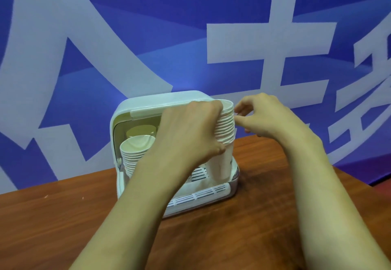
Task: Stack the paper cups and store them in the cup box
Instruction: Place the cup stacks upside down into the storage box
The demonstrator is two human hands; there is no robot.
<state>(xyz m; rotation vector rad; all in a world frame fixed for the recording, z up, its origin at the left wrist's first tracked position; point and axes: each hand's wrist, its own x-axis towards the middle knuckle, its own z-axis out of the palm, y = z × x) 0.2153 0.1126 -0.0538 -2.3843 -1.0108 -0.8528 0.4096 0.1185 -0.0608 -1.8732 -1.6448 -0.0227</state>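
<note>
- Currently, the left hand (190, 134) grasps the stack of paper cups (225, 125) around its upper rims, just right of frame centre. The stack's base reaches into the right side of the open cup box (148, 103).
- The right hand (268, 119) sits against the top rims with fingers curled; whether it pinches a rim cannot be told.
- A second stack (135, 153) stands inside the box, left of centre.
- Handling judgement: the stack is light, thin-walled and easily crushed, and nested cups may slide apart. Grip at the rolled rims, where paper is stiffest.
- The box rests on the tabletop (275, 216).
</note>
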